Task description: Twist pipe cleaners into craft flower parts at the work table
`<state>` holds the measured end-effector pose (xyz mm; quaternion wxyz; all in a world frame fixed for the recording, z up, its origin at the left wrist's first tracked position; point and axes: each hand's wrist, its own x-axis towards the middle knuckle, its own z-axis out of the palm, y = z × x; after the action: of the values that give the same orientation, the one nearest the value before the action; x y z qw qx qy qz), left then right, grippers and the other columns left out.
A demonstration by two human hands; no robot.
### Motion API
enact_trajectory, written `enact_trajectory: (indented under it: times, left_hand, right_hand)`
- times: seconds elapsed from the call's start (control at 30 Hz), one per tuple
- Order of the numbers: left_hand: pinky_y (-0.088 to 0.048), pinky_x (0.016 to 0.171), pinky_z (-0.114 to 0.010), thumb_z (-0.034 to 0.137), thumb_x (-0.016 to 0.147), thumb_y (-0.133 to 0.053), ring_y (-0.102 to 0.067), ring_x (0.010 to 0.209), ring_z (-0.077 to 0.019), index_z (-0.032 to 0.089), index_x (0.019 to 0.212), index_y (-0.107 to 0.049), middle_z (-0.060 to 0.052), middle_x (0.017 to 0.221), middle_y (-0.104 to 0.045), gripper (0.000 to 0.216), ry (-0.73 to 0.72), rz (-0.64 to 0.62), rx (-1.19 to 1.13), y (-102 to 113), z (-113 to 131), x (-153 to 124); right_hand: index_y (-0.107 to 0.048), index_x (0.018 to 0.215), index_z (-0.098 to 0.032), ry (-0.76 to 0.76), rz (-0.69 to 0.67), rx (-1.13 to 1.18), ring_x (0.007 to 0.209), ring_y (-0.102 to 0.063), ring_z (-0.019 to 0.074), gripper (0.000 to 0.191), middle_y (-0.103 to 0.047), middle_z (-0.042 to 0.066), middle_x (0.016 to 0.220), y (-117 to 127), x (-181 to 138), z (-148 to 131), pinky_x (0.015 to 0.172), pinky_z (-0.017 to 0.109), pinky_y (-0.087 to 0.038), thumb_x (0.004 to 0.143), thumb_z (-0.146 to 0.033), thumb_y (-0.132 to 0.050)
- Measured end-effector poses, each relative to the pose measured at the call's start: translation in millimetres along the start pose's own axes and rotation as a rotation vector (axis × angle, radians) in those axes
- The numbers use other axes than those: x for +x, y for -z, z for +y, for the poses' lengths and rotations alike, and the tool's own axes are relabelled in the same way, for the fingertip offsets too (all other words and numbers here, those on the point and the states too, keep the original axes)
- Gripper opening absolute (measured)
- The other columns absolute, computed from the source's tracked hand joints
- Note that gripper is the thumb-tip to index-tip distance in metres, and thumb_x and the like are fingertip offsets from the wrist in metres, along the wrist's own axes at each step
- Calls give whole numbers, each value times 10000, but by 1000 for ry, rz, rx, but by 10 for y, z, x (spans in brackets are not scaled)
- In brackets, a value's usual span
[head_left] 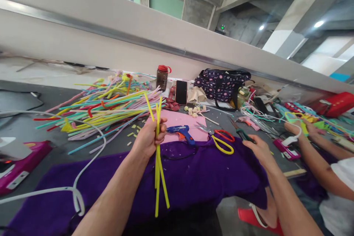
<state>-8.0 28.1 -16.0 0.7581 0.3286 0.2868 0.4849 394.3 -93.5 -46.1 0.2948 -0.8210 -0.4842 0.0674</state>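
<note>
My left hand (148, 137) is closed around a small bunch of yellow pipe cleaners (158, 169), held upright above the purple cloth (193, 177) on my lap. My right hand (258, 148) reaches forward to the green-handled pliers (241, 132) on the grey table; its fingers curl at the handles, and I cannot tell whether they grip. Between my hands lie a blue glue gun (181, 132) on a pink sheet (181, 121) and scissors (221, 141) with red and yellow handles.
A big heap of coloured pipe cleaners (105, 108) lies at the left. A bottle (162, 77), a phone (181, 92) and a dotted bag (221, 85) stand at the back. Another person's arms (318, 155) work at the right. A white cable (83, 177) loops at the left.
</note>
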Motion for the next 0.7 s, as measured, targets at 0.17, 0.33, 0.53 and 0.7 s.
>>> enact_trajectory:
  times: [0.17,0.33,0.53,0.7]
  left_hand:
    - [-173,259,-124,194,782,-438,-290,298,-29,143,822,-495,44,507,-425,86,3,25,38,-23,5,-8]
    - [-172,262,-125,188,780,-438,-292,298,-30,145,816,-497,41,504,-428,81,-4,43,60,-37,8,-20]
    - [-180,267,-126,190,772,-452,-297,300,-29,143,821,-501,40,504,-436,84,-1,49,69,-63,16,-37]
    - [-178,264,-125,188,761,-459,-294,295,-27,145,813,-501,46,497,-431,80,-9,45,76,-61,10,-34]
  right_hand:
    - [-536,1042,-165,-91,29,-435,864,-583,264,472,-565,125,1019,-180,-254,-16,698,345,-414,717,-498,-460]
    - [-477,1131,-139,1,149,-675,901,-553,291,488,-535,149,1039,-286,-361,-85,711,381,-407,788,-475,-393]
    - [-475,1151,-175,1,118,-626,903,-550,265,542,-548,123,1015,-248,-374,81,719,359,-417,771,-552,-397]
    - [-452,1174,-175,43,149,-532,929,-555,239,557,-561,105,1046,-280,-172,155,754,328,-417,752,-538,-443]
